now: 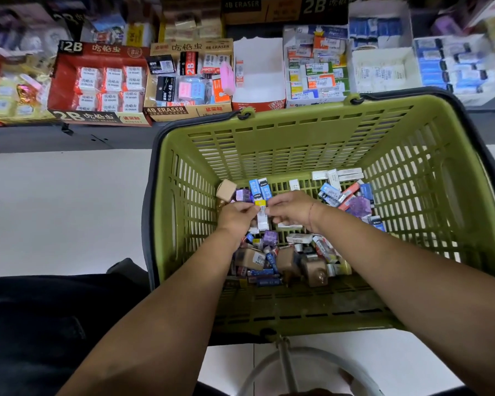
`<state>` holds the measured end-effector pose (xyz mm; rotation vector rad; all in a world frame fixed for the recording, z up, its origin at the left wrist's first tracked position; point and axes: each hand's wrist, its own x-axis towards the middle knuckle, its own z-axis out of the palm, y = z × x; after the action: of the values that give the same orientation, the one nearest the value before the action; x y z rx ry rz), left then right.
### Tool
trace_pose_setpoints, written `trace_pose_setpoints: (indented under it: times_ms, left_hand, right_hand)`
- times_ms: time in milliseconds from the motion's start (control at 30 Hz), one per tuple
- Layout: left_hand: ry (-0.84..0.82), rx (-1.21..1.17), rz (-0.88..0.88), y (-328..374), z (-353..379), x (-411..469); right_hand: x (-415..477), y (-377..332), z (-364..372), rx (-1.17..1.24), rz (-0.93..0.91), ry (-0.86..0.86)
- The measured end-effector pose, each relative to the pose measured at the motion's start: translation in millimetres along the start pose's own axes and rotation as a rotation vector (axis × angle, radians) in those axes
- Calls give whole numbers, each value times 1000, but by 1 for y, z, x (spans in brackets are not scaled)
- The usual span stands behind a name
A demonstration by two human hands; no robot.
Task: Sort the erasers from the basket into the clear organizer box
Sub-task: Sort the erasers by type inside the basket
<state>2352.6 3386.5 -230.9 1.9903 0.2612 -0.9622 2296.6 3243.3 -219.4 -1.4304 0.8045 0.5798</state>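
Sorting appears to be at an early stage. The left hand and right hand meet at the centre of the green basket, each grip pinched on one white, yellow-ended eraser. Many loose erasers still lie on the basket bottom, mostly from 2 to 6 o'clock of the hands. No clear organizer box can be made out. The basket stands on a pale tiled floor. At 12 o'clock a dark shelf carries cardboard eraser boxes.

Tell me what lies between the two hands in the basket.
In the head view, a white eraser with a yellow end lies between the left hand and the right hand, pinched by both, inside the basket.
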Motion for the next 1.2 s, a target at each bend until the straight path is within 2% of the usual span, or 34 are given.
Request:
trace_pose_setpoints:
  times_ms: [100, 167, 267, 333, 433, 700, 833, 1000, 1100, 1200]
  left_hand:
    - [-11, -53, -6, -1, 5, 2]
    - [-4, -7, 26, -2, 7, 2]
    - [102, 328, 162, -6, 3, 1]
    - [153, 513, 183, -11, -1, 0]
    - [114, 642, 163, -15, -2, -1]
    - [55, 637, 189, -15, 1, 0]
    - [156, 612, 311, -4, 5, -3]
    - [245, 605, 460, 22, 8, 7]
    - [236, 690, 482, 33, 9, 18]
    - [212, 803, 445, 36, 12, 26]
  right_hand:
    - [4, 10, 5, 7, 78, 32]
    - [9, 14, 7, 9, 94, 83]
    - [14, 14, 5, -8, 141, 194]
    - [18, 15, 4, -73, 159, 235]
    - [24, 17, 6, -177, 145, 235]
    - [24, 23, 4, -543, -29, 259]
    - [13, 25, -13, -853, -62, 73]
    - [7, 22, -11, -1133, -111, 55]
    - [4, 18, -16, -1066, -112, 127]
    - [8, 15, -36, -578, -105, 361]
